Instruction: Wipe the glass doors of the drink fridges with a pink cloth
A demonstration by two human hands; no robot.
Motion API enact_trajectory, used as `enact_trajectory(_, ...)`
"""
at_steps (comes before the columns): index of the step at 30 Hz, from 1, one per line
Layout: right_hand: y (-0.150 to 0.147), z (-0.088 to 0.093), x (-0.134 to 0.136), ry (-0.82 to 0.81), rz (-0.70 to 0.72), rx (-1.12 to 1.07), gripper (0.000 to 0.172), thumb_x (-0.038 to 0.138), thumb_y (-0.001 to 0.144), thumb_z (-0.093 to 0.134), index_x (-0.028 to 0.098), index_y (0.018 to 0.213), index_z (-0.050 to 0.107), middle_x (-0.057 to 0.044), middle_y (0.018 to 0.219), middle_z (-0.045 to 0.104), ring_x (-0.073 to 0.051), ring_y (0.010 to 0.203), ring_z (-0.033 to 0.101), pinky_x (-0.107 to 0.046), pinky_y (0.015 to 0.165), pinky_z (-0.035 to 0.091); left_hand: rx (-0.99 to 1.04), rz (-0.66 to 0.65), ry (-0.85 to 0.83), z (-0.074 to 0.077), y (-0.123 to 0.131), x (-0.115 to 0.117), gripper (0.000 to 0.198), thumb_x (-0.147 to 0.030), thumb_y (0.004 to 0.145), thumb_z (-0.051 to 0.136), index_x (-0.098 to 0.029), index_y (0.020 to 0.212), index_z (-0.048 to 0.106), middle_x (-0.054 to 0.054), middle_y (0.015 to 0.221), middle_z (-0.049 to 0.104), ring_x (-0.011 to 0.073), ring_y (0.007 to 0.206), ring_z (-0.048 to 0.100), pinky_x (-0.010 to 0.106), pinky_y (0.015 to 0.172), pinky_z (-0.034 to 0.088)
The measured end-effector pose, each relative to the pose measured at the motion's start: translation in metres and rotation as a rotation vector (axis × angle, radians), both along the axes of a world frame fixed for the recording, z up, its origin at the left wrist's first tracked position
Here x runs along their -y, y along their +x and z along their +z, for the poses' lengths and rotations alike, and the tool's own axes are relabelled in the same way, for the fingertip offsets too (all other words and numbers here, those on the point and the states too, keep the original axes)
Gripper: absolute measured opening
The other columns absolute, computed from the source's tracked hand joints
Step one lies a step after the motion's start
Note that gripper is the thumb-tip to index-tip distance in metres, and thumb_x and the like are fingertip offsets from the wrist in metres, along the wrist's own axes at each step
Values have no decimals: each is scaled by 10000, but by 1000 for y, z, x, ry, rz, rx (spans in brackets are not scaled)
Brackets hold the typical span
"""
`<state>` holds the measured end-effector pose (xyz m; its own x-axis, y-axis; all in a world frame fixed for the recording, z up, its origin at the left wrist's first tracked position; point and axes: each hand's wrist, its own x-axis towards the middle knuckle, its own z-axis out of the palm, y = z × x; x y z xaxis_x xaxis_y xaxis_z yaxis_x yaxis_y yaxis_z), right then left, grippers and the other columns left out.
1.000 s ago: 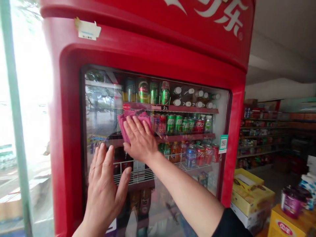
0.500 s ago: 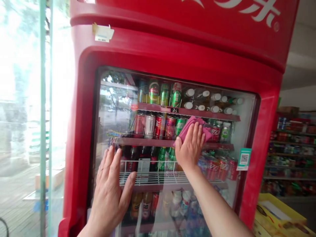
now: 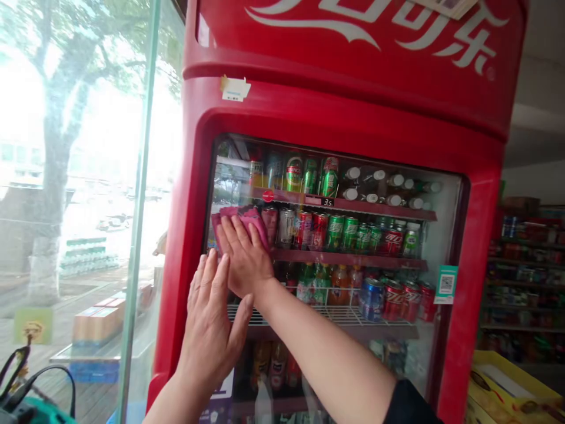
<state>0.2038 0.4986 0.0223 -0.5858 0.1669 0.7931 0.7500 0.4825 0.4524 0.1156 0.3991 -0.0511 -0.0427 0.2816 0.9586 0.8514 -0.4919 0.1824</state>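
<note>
A pink cloth [image 3: 235, 219] lies against the glass door [image 3: 445, 235] of a red drinks fridge [image 3: 353, 112], near the door's left side. My right hand [image 3: 245, 253] presses it flat, palm down, fingers over the cloth. Below and left of it, my left hand [image 3: 212, 318] is raised with the palm toward the door's left edge, holding nothing. Its fingers are stretched and the thumb stands apart. The fingertips overlap the right hand in view; whether they touch the door I cannot tell. Behind the glass, cans [image 3: 318, 231] and bottles [image 3: 339, 285] stand on shelves.
A glass pane [image 3: 140, 194] stands left of the fridge, with cartons [image 3: 97, 323] and a tree [image 3: 62, 141] beyond. A green QR-code sticker [image 3: 446, 284] is on the door's right frame. At lower right sits a yellow box [image 3: 514, 377]; stocked shelves [image 3: 525, 262] stand behind.
My right hand has slid the pink cloth from the middle of the glass to its left side. My left hand stays raised near the door's left edge. The view has shifted left.
</note>
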Motion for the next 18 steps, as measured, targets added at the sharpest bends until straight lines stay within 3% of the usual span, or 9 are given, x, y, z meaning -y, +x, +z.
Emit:
enact_trajectory(3, -27, 34, 2, 11, -3, 12, 632, 296, 1175, 289, 52, 1757, 308, -117, 1880, 207, -294, 1758, 173, -527, 1452, 170, 7, 4, 26, 14, -5, 3, 841, -438, 1085, 581, -311, 1809, 171, 123, 1883, 230, 365, 1746, 217, 639, 1397, 275)
enact_trajectory(6, -28, 50, 4, -7, 14, -11, 645, 312, 1170, 318, 50, 1759, 297, -117, 1880, 203, -284, 1760, 165, -519, 1457, 142, 10, 18, 57, 25, -8, 3, 833, -436, 1088, 580, -314, 1807, 178, 127, 1884, 224, 359, 1746, 221, 626, 1405, 258)
enact_trajectory(11, 25, 49, 1, -54, 41, -67, 734, 351, 1115, 482, 85, 1770, 287, -105, 1878, 210, -257, 1763, 157, -524, 1458, 116, -7, 16, 41, 23, -3, -7, 819, -423, 1100, 559, -335, 1809, 159, 125, 1878, 247, 366, 1741, 234, 649, 1390, 283)
enact_trajectory(15, 88, 40, -3, -47, -99, -258, 840, 356, 1058, 573, 100, 1789, 249, -135, 1876, 213, -308, 1762, 157, -590, 1447, 103, -15, 8, 33, 17, -8, -12, 822, -427, 1102, 554, -337, 1811, 146, 112, 1883, 236, 365, 1745, 220, 655, 1390, 281)
enact_trajectory(18, 107, 32, -4, -10, -206, -463, 858, 350, 1057, 562, 52, 1787, 224, -191, 1871, 200, -369, 1761, 132, -659, 1425, 117, -29, 17, 45, 21, -23, -6, 815, -422, 1105, 548, -333, 1811, 150, 98, 1884, 238, 348, 1747, 220, 630, 1398, 279)
